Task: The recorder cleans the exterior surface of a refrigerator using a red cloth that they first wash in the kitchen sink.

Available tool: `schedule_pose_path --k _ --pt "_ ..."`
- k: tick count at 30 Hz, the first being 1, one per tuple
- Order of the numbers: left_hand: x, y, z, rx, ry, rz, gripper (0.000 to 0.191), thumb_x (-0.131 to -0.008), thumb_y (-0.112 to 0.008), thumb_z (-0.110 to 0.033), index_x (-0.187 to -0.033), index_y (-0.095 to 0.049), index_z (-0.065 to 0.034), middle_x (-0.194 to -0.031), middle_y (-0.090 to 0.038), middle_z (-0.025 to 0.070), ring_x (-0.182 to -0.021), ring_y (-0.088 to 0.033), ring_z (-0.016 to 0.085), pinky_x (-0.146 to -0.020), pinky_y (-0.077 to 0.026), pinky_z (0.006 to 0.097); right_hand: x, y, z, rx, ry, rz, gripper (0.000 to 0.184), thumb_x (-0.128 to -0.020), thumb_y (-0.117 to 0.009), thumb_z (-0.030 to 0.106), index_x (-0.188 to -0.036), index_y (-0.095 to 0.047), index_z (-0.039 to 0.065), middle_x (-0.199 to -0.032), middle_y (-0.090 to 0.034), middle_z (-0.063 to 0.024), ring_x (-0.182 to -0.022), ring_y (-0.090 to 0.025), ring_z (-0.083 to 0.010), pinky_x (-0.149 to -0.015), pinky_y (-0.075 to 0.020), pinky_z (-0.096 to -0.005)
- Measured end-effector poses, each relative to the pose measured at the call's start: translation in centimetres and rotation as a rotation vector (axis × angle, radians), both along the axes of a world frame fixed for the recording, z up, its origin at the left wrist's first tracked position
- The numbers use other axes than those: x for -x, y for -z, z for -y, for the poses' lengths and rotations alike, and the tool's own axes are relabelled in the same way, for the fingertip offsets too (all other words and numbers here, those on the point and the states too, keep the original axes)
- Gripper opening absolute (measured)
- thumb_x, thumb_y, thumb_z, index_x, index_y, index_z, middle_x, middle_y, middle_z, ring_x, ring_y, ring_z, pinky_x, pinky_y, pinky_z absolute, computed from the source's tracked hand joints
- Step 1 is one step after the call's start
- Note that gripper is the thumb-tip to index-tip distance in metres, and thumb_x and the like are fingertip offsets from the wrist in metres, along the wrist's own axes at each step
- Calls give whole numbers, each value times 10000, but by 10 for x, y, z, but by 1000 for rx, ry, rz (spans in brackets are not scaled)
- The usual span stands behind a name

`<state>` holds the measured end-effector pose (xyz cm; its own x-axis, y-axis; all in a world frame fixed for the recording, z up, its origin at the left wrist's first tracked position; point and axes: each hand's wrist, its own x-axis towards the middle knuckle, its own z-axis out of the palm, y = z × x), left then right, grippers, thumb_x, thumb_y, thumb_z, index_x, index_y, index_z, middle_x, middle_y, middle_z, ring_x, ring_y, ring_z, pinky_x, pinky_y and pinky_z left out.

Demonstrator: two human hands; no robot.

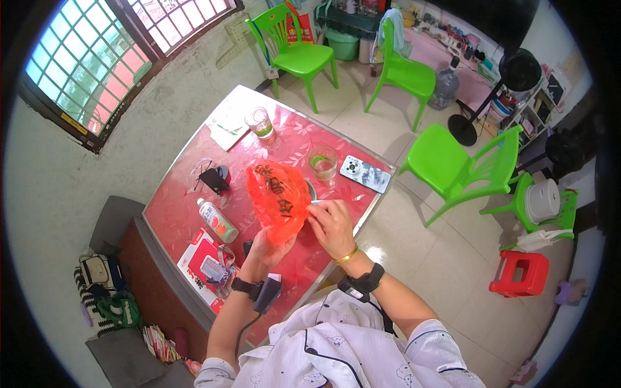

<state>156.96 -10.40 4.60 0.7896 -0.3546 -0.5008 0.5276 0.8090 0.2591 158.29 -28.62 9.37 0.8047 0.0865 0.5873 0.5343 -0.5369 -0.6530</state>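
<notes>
A red plastic bag (276,199) with dark printed writing is held above the table, its body puffed out. My left hand (273,250) supports the bag from below, fingers partly behind the film. With thumb and fingertips, my right hand (332,225) pinches the bag's gathered right edge; a small pale tip shows beside the fingers. Partly hidden behind the bag is a round grey-rimmed object. Two drinking glasses (322,163) (259,122) with green on them stand beyond the bag. A smartphone (365,173) lies near the table's right edge. What the bag contains cannot be told.
On the red-covered table (189,167) are a bottle (217,220), a black object (214,179), white papers (228,131) and a red-and-white packet (194,262). Green plastic chairs (439,162) stand to the right and beyond. A grey-edged brown bench (145,271) adjoins the left side.
</notes>
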Motion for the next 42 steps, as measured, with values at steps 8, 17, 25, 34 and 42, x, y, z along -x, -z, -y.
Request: schedule_pose_path --k 8,17,25,34,42 --pt "-1 -3 7 83 -13 -103 293 -855 -386 -141 -1069 -454 48 -1061 -522 156 -927 -534 259 -787 -465 323 -5 2 2 110 9 15 213 -650 -609 95 -842 -520 70 -791 -491 -54 -756 -474 -229 -648 -359 -328" --pt "1 8 11 241 -75 -131 267 -844 -414 -164 -1028 -477 18 -1009 -542 129 -875 -540 233 -736 -474 313 7 -6 2 164 -38 202 172 -649 -599 92 -798 -515 93 -768 -489 -26 -737 -496 -178 -638 -353 -314" --pt "-4 -2 19 272 -55 -133 268 -845 -412 -160 -1038 -469 16 -1013 -537 119 -877 -534 216 -689 -479 275 10 6 -3 -120 -37 -25 206 -675 -592 88 -871 -530 67 -779 -520 -60 -748 -497 -220 -663 -357 -322" --pt "-4 -10 22 314 26 -100 296 -841 -413 -142 -1079 -438 32 -1063 -503 150 -917 -517 235 -691 -480 273 2 3 1 -109 25 5 161 -677 -598 78 -821 -527 68 -751 -508 -67 -720 -483 -235 -638 -358 -332" --pt "-6 -4 18 268 -153 -134 226 -830 -421 -85 -1006 -462 51 -969 -539 159 -827 -555 243 -708 -488 301 7 1 1 -64 -118 53 153 -669 -592 68 -803 -520 56 -730 -486 -63 -702 -470 -244 -654 -368 -331"
